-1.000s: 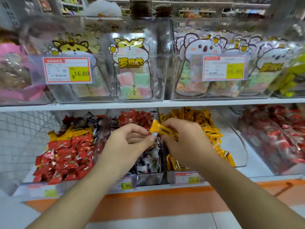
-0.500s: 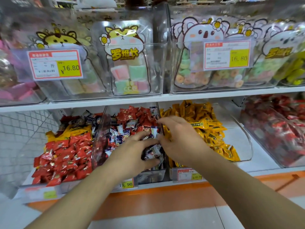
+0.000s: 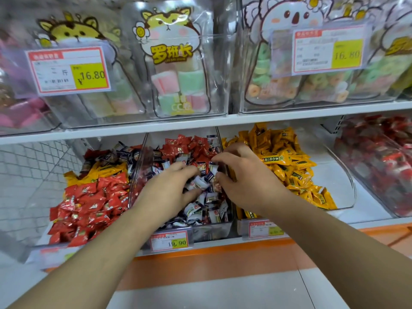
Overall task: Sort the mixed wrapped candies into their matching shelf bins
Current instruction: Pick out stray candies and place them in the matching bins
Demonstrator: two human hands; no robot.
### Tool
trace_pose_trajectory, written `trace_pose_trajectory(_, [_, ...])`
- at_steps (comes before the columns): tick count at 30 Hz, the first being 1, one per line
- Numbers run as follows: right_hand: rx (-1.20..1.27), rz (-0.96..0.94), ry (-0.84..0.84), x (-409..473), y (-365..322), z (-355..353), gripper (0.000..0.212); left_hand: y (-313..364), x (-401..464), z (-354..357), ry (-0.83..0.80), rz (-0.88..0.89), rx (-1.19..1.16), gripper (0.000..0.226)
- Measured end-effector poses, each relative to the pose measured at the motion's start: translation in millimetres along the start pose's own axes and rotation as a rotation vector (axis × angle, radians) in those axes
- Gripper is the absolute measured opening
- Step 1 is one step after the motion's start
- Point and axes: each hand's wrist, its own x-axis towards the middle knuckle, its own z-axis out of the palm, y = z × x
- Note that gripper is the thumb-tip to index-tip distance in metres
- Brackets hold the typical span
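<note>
Both-handed, left hand (image 3: 169, 186) and right hand (image 3: 243, 175) crowd the middle bin (image 3: 211, 233)

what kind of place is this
Most likely a shop's bulk candy aisle. Clear bins on a white shelf hold loose wrapped candies, and price tags are clipped to their fronts. Both hands, left and right, are in the middle bin.

A shop, at its sweets aisle. White shelves (image 3: 142, 127) carry clear bins (image 3: 343, 181) heaped with wrapped candies (image 3: 287, 166) sold loose. Price tags (image 3: 69, 70) with yellow price boxes reading 16.80 and 19.90 are clipped to the bin fronts. The upper shelf holds bagged marshmallows (image 3: 178, 85) with cartoon animals.
</note>
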Motion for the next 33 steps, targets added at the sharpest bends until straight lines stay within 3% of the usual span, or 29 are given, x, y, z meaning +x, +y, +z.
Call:
trace_pose_trajectory(5, [0.007,0.017,-0.005,1.5,0.0,-2.6,0.040,-8.9,5.0,-7.1,0.146,-0.133,0.174,0.048])
trace_pose_trajectory(9, [0.019,0.025,0.010,2.5,0.3,-2.5,0.041,7.2,2.0,-11.7,0.176,0.050,0.071,0.041])
trace_pose_trajectory(11, [0.025,0.022,0.019,2.7,0.3,-2.1,0.040,14.5,-2.2,-13.0,0.027,0.148,-0.059,0.040])
trace_pose_trajectory(13, [0.027,0.030,0.020,2.6,0.3,-2.1,0.039,17.9,-5.8,-9.0,-0.206,0.164,-0.183,0.053])
trace_pose_trajectory(15, [0.029,0.033,0.014,1.9,-0.1,-1.7,0.038,14.4,-6.8,-1.7,-0.282,0.189,-0.127,0.067])
trace_pose_trajectory(19, [0.029,0.030,0.012,1.4,0.3,-0.8,0.037,6.2,-3.8,1.7,-0.243,0.165,-0.030,0.071])
trace_pose_trajectory(26, [0.021,0.006,0.000,-0.5,2.7,-0.6,0.035,-1.8,-1.1,-0.4,-0.099,0.105,0.099,0.040])
trace_pose_trajectory(33, [0.011,0.026,-0.017,0.9,2.1,-3.6,0.036,-2.3,1.0,-7.1,0.073,-0.013,0.278,0.035])
